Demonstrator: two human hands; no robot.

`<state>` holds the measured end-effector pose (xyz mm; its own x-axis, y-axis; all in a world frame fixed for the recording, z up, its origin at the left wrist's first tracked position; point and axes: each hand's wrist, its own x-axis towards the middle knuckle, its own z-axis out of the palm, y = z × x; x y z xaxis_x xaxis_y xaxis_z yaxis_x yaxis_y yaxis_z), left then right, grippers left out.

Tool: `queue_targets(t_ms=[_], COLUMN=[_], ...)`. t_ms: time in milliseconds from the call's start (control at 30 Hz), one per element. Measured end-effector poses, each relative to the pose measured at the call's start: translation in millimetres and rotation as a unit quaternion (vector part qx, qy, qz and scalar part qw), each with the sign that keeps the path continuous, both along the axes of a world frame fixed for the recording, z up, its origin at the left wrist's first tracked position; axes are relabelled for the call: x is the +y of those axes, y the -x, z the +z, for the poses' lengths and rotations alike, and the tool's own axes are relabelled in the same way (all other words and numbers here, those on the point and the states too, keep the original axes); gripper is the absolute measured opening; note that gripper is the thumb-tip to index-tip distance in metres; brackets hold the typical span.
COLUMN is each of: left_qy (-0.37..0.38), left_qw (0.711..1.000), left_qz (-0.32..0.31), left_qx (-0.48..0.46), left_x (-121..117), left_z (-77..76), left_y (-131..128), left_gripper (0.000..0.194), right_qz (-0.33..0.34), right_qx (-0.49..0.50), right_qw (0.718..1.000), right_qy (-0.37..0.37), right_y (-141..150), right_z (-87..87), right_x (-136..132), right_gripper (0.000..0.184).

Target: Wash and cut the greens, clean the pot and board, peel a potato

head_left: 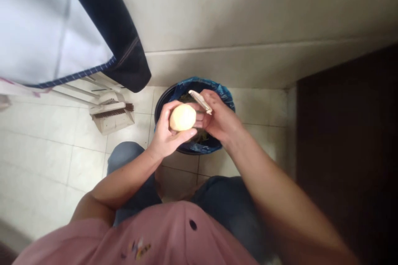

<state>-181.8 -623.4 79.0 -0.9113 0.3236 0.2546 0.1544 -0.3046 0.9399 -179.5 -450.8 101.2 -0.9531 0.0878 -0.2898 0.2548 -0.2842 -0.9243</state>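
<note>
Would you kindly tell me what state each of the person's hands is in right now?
Left hand: closed around a potato.
Right hand: closed on a vegetable peeler.

The potato (183, 117) is pale yellow, the peeler (200, 101) cream, the bin liner (219, 94) glossy blue, the shirt (77, 242) pink with a small multicoloured print (137, 249), and the floor tiles (46, 153) off-white.

The peeled potato (182, 117) is smooth, the peeler handle (199, 100) matt plastic, the bin liner (222, 96) glossy plastic

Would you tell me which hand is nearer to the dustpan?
Left. The left hand is a little way from the dustpan; the right hand is farther, past the bin.
</note>
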Motion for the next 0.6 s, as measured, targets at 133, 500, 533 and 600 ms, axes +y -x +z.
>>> queue_targets(t_ms=[133, 500, 533, 600], left_qy=[0.045, 0.115, 0.12, 0.138], left_qw=[0.986, 0.97, 0.958, 0.938], left_qz=[0.073, 0.021, -0.007, -0.052], left_qx=[0.144, -0.214, -0.259, -0.313], left_x=[1, 5, 6, 7], left_z=[-2.8, 8.0, 11.4, 18.3], left_y=[3, -10, -11, -13], left_gripper=[0.068, 0.069, 0.067, 0.06], right_qz=[0.001, -0.004, 0.001, 0.011], right_qx=[-0.021, 0.153, 0.178, 0.218], right_qw=[0.996, 0.973, 0.959, 0.923], right_qy=[0.09, -0.173, -0.222, -0.317], right_y=[-4, -11, -13, -16], right_z=[2.0, 20.8, 19.9, 19.4], right_x=[-9, 3, 3, 1], right_gripper=[0.051, 0.042, 0.039, 0.034])
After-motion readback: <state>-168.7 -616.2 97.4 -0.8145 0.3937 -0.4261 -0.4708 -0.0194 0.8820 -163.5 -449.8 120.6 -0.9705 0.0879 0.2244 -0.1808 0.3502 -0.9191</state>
